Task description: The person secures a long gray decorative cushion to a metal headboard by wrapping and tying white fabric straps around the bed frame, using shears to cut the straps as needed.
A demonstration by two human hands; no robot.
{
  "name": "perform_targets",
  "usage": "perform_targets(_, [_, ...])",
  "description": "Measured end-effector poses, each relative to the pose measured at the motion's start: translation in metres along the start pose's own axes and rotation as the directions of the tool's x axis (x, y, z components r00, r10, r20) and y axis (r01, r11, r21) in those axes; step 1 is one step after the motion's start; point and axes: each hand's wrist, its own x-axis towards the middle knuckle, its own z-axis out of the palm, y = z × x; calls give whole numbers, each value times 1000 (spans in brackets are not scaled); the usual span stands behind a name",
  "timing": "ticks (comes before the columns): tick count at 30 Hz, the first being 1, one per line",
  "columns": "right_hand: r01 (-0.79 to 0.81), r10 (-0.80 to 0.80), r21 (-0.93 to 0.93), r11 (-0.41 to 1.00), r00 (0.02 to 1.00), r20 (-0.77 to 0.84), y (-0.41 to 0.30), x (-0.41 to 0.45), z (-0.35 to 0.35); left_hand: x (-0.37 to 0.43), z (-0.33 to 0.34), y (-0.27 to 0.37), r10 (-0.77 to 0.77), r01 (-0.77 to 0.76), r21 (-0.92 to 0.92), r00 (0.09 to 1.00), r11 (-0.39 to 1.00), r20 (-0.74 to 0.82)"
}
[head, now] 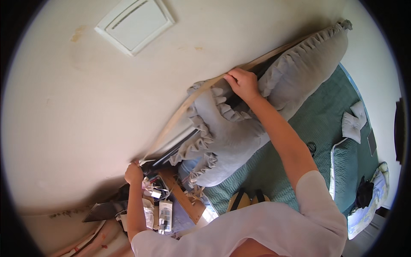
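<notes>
A long beige strip [175, 119] of tape or fabric runs in a curve along the wall side of a bed's headboard. My right hand [243, 84] pinches it near the middle of the view, above a grey ruffled fabric cover [231, 138]. At the lower left my left hand [134, 172] grips the strip's lower end, close to the wall; the fingertips are partly hidden. The grey cover is bunched over the headboard, with a dark edge [175, 152] of it showing between the ruffles. Beyond my right hand the strip runs on behind the cover toward the upper right.
A bedside table [183, 196] holds a power strip [165, 216], chargers and cables below my left hand. The bed has a green quilted cover [324, 106], with small grey cushions [350, 127] and a green pillow [345, 173]. Slippers [239, 199] lie near my body.
</notes>
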Motion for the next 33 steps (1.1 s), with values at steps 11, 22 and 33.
perform_targets(11, [9, -9, -10, 1000, 1000, -28, 6, -2, 0, 0, 4, 16, -136, 137, 9, 986, 990, -92])
perform_targets(22, [108, -46, -216, 970, 960, 275, 13, -20, 11, 2, 9, 19, -166, 168, 114, 986, 979, -30])
perform_targets(33, [232, -188, -136, 963, 943, 276, -8, -7, 8, 1, 4, 21, -229, 232, 50, 971, 971, -67])
